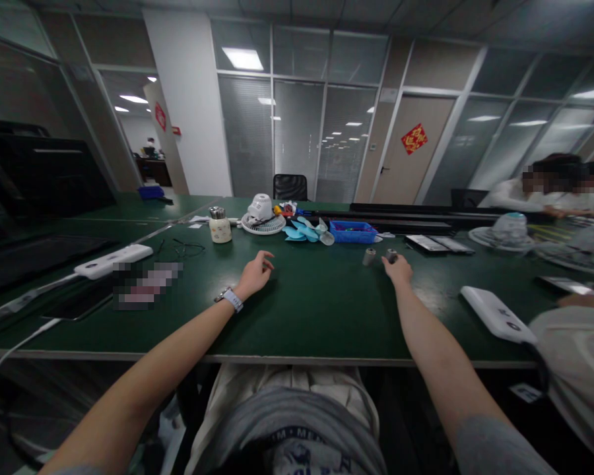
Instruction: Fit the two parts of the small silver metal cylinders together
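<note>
Grey cylinder at the right hand (392, 253): one of two, located on the green table (317, 310), right of centre, its long axis roughly upright and its end face up. Second grey cylinder (369, 257): just to the left and apart from the first, also on end, its outline leaning slightly with the top to the right. Both appear smooth-sided; their end details are too small to read.

Right hand (398, 270): fingers partly bent, fingertips at the first cylinder; whether they grip or merely touch it cannot be told. Left hand (255, 274): raised near the table's middle, half open, fingers loosely curled, holding nothing; a watch (229, 299) is worn at its wrist.

Containers: a blue plastic basket (346, 236), rectangular and open-topped, behind the cylinders, holds small dark and purplish items, not identifiable singly. A cream jar (220, 229), rounded and patterned with small spots, stands upright under a metallic top; contents hidden.

Materials: left of the basket lie pale blue fan blades (301, 230), thin, curved and overlapping. Beyond them, a white fan grille (263, 225), round and ribbed, carries a domed white housing (262, 207).
</note>
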Motion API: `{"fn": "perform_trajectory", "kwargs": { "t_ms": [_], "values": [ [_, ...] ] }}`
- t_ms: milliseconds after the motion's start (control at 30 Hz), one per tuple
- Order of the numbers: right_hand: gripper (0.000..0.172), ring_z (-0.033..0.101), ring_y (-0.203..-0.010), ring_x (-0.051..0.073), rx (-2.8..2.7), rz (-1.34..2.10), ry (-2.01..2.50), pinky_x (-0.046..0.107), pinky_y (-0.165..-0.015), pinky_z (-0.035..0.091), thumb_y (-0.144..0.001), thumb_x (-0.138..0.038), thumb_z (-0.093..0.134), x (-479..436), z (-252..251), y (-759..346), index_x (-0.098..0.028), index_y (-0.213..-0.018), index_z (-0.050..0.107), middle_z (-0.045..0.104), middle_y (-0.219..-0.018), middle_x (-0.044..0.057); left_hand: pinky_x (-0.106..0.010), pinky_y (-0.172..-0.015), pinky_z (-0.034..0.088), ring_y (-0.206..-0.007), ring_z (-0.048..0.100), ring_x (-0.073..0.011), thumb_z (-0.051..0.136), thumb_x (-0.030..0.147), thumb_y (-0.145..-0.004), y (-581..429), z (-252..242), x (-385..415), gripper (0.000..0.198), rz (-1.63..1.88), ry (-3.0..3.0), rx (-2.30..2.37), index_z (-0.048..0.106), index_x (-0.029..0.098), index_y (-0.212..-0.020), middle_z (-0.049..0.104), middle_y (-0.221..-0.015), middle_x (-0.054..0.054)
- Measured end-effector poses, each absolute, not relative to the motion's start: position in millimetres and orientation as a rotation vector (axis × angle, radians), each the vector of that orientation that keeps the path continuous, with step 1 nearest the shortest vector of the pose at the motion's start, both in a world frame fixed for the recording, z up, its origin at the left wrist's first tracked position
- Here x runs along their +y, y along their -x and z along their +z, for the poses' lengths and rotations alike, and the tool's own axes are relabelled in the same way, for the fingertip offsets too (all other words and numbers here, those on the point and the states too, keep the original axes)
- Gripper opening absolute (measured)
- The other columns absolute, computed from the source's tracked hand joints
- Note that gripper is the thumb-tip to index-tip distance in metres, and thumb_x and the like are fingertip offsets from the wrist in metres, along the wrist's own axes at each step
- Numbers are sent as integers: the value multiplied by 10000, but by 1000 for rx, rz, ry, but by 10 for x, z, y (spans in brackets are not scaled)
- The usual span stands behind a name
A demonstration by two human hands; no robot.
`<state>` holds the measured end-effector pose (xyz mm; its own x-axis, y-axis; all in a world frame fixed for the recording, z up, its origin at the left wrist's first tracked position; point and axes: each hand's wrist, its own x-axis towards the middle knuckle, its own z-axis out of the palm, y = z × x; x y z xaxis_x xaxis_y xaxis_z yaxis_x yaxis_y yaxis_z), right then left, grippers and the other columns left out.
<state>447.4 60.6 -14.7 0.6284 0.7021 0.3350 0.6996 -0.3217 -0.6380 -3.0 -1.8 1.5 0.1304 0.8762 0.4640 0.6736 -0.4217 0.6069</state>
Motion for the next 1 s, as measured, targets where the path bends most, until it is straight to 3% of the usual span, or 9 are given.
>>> {"fn": "perform_trajectory", "kwargs": {
  "t_ms": [233, 367, 533, 667, 800, 1000],
  "values": [
    [459, 660, -956, 336, -827, -230, 1871, 466, -880, 468, -780, -486, 647, 459, 61, -4302, -157, -1100, 639, 718, -975, 158, -274, -660, 489, -703, 649, -162, 508, 69, -758, 59, -39, 37, 411, 1169, -2170, 1502, 499, 197, -1149, 693, -903, -40],
    [464, 668, -926, 292, -1090, -344, 1583, 416, -924, 449, -774, -522, 650, 336, 266, -3771, -165, -1070, 625, 726, -920, 111, -277, -661, 489, -718, 652, -167, 509, 76, -751, 71, -59, 60, 410, 1156, -2203, 1477, 516, 198, -1142, 695, -903, -39],
    [419, 697, -819, 218, -1757, 122, 1242, 320, -795, 512, -731, -537, 688, 148, 199, -2680, -197, -975, 662, 738, -871, 61, -288, -705, 488, -738, 635, -166, 512, 81, -749, 43, 15, -2, 338, 1164, -2220, 1492, 571, 180, -1066, 694, -879, -37],
    [325, 705, -792, 184, -1933, 419, 1115, 289, -768, 525, -695, -452, 752, 70, 25, -2130, -199, -889, 692, 743, -825, 28, -315, -774, 490, -888, 622, -195, 506, 167, -816, -5, 98, -70, 250, 1223, -2248, 1484, 612, 175, -1042, 699, -931, -56],
    [149, 707, -790, 167, -1915, 508, 1082, 279, -766, 524, -780, -337, 691, 67, -28, -2045, -197, -831, 700, 743, -841, 25, -325, -801, 496, -975, 613, -214, 503, 340, -883, -66, 122, -111, 275, 1190, -2288, 1383, 635, 189, -1070, 692, -1002, -70],
    [247, 691, -879, 164, -1987, 451, 1088, 295, -832, 504, -879, -426, 575, -120, -11, -2004, -223, -966, 686, 739, -927, 25, -360, -864, 486, -988, 628, -220, 478, 347, -898, -90, -20, -62, 295, 1144, -2282, 1313, 591, 164, -1100, 679, -1062, -102]
  ]
}}
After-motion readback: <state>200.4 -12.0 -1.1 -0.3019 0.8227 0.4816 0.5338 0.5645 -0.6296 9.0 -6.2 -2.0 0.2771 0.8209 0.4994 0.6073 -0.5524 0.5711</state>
